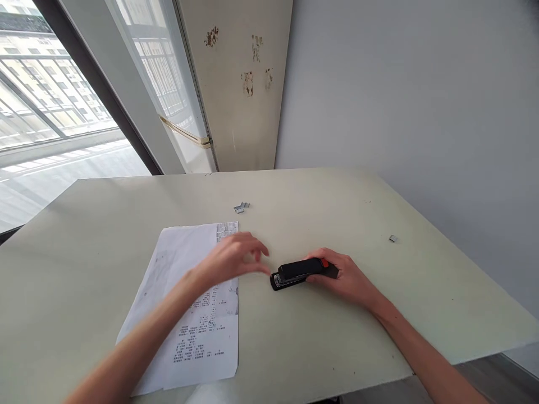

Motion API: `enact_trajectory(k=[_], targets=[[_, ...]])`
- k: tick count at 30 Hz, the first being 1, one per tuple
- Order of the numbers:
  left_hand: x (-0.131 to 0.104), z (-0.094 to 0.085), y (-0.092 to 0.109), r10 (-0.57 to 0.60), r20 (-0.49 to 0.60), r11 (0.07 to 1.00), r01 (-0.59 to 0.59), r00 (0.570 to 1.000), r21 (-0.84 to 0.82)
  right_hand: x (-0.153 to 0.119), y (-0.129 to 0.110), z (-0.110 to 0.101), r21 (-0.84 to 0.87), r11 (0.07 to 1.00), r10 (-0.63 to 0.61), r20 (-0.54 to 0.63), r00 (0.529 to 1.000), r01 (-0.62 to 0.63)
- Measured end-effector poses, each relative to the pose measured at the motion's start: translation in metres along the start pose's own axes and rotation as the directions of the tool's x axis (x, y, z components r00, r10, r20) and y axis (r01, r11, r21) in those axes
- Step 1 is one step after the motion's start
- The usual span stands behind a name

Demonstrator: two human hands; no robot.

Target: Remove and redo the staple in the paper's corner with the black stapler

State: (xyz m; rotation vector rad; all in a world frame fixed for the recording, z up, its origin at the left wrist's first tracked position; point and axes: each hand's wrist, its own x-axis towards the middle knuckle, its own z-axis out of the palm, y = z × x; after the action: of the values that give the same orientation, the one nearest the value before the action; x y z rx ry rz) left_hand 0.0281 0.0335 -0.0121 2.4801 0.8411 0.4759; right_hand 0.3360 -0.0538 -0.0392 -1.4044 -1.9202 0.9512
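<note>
A black stapler (300, 270) with a red part near its rear lies on the pale table, its front end toward the left. My right hand (337, 275) is wrapped round the rear of the stapler. My left hand (238, 257) hovers above the right edge of the papers, fingers apart and curved, with its fingertips just left of the stapler's front end and nothing between them. Beneath my left arm, the printed sheets (202, 348) lie stacked on the table, partly covered by the forearm.
Several staple strips (241, 207) lie beyond the papers, and a small staple piece (392, 238) is at the right. The table (126, 207) meets a grey wall on the right. A window with railings is at the left, beside a stained panel.
</note>
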Motion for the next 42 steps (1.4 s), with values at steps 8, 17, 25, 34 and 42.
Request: enact_trajectory(k=[8,17,25,34,42], targets=[[-0.041,-0.033,-0.078,-0.304,-0.499,0.762,0.521,0.812,0.384,-0.002,0.0,0.003,0.016,1.0,0.024,0.004,1.0,-0.024],[-0.031,-0.009,-0.049,-0.371,-0.361,0.897,0.431,0.856,0.101,-0.003,0.002,0.006,0.033,0.996,0.081,0.004,0.997,-0.081],[-0.022,0.021,-0.015,-0.365,-0.326,0.918,0.395,0.872,0.028,-0.007,-0.002,0.009,0.04,0.99,0.137,-0.023,0.99,-0.136],[-0.015,0.046,0.014,-0.428,-0.354,0.892,0.451,0.832,-0.018,-0.007,-0.008,0.009,0.089,0.982,0.169,-0.008,0.986,-0.167],[-0.045,0.036,0.017,-0.209,-0.338,0.968,0.242,0.918,0.06,-0.006,-0.038,-0.002,-0.093,0.982,0.166,0.029,0.986,-0.162]])
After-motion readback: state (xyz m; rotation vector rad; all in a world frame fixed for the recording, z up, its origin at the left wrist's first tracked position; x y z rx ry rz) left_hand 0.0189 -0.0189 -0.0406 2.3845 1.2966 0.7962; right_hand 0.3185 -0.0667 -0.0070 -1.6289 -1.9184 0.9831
